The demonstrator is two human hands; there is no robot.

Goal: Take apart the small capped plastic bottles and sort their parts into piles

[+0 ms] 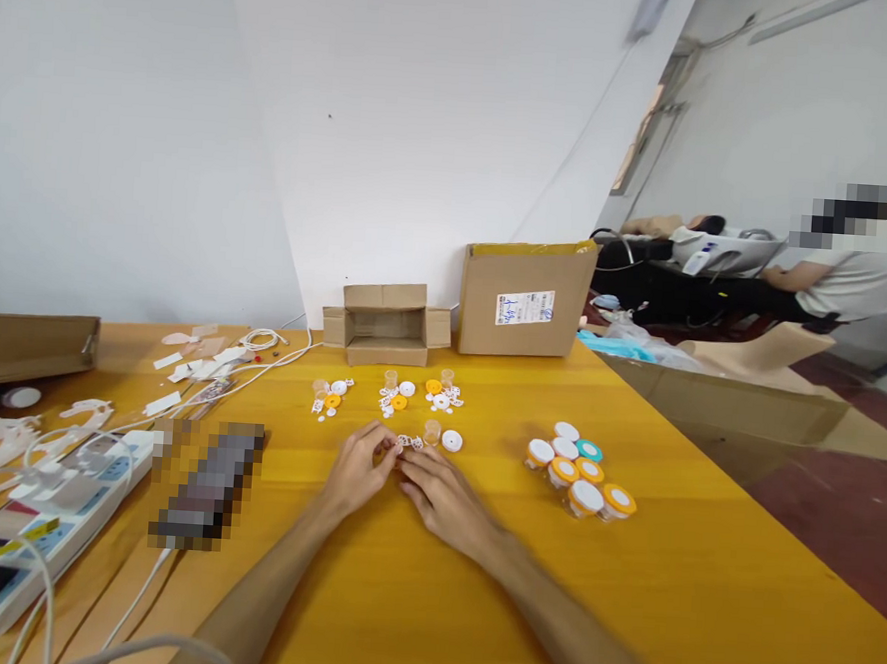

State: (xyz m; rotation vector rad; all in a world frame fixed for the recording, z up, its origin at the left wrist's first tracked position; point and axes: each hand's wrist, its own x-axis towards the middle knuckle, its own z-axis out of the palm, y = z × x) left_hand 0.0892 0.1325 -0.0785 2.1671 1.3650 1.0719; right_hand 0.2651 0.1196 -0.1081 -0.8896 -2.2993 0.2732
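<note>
The left hand's point(360, 472) thumb and forefinger look pinched together on a small white piece point(398, 449); whether the right hand's point(444, 500) fingers grip it too, I cannot tell. A light, steady hold would suit, clear of the white lattice parts point(411, 442) just beyond and the clear cup point(432, 433) and white disc point(452, 441) far right of it.

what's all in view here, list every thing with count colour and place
lidded cups: eight, white/orange/teal tops, table right
clear cups: four, beyond hands
loose discs: four white, three orange, near clear cups
small pieces: many, white, around hands and cups
cardboard boxes: at least four, brown, table and right
dark device: one, table left
power strip: one, white, left
cables: several, white, left
table: one, yellow-brown, below
co-worker: one, white shirt, background right
left hand: one, bare, centre
right hand: one, bare, centre
</note>
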